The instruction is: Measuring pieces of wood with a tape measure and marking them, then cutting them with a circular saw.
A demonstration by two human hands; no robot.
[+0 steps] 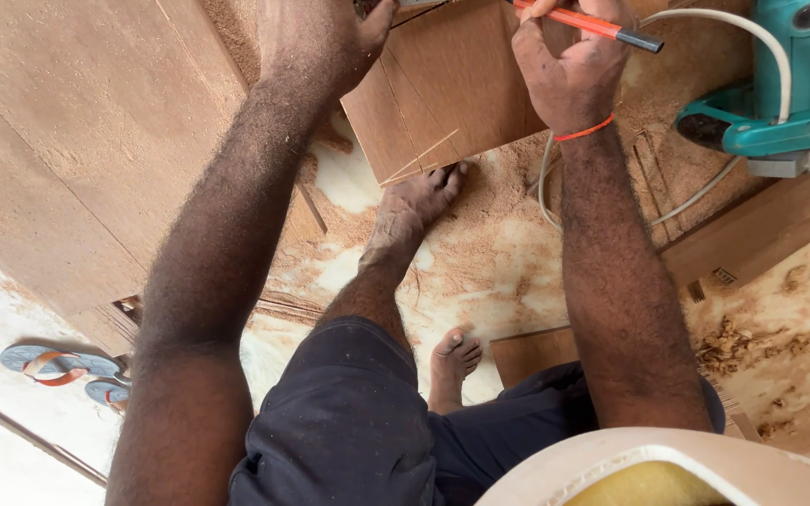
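My right hand point(569, 66) grips a red pencil point(602, 26) with a black end, over a brown plywood panel point(452, 84) at the top of the view. My left hand point(316, 37) rests on the panel's upper left edge; its fingertips are cut off by the frame. A red band circles my right wrist. The panel lies tilted above the sawdust-covered floor, with my bare left foot point(419, 201) under its lower corner.
A teal power tool point(780, 84) with a white cord point(733, 23) sits at top right. Large plywood sheets point(67, 141) lie at left. Flip-flops point(63, 364) rest at lower left. Wood offcuts point(752, 234) and shavings lie at right. A pale stool edge point(667, 454) shows at the bottom.
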